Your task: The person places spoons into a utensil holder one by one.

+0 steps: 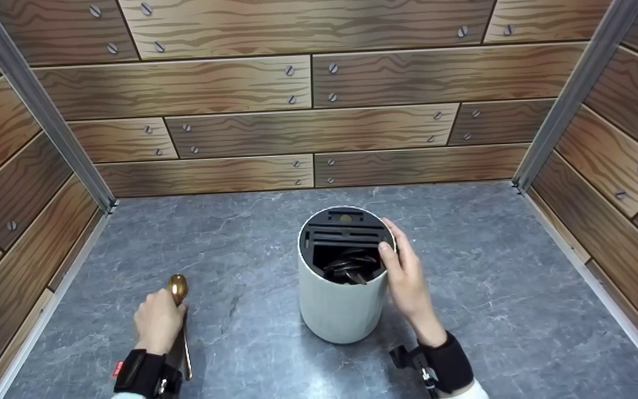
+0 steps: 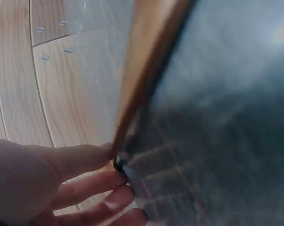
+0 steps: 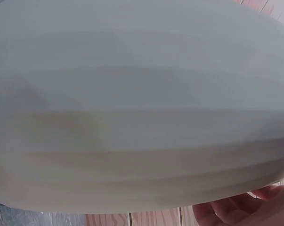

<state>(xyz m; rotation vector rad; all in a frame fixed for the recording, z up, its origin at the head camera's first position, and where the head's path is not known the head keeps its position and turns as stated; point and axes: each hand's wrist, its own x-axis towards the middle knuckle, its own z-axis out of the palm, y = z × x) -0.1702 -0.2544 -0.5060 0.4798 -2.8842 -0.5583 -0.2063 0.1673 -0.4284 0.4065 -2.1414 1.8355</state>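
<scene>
In the head view a golden spoon (image 1: 178, 288) is at the left, its bowl pointing away past the knuckles. My left hand (image 1: 157, 321) pinches its handle, and the left wrist view shows thumb and fingertips meeting on that handle (image 2: 149, 70). Near the middle stands a round, pale grey utensil holder (image 1: 341, 310), upright, with a black slotted insert (image 1: 346, 230). Several dark, shiny pieces (image 1: 349, 266) lie inside its large opening. My right hand (image 1: 407, 277) grips the holder's right side, thumb at the rim and fingers round the outer wall. The holder's wall (image 3: 142, 94) fills the right wrist view.
A grey marbled tabletop (image 1: 241, 238) lies under everything. Wood-patterned panels (image 1: 230, 133) enclose it at the back and both sides, with metal posts (image 1: 568, 94) at the rear corners.
</scene>
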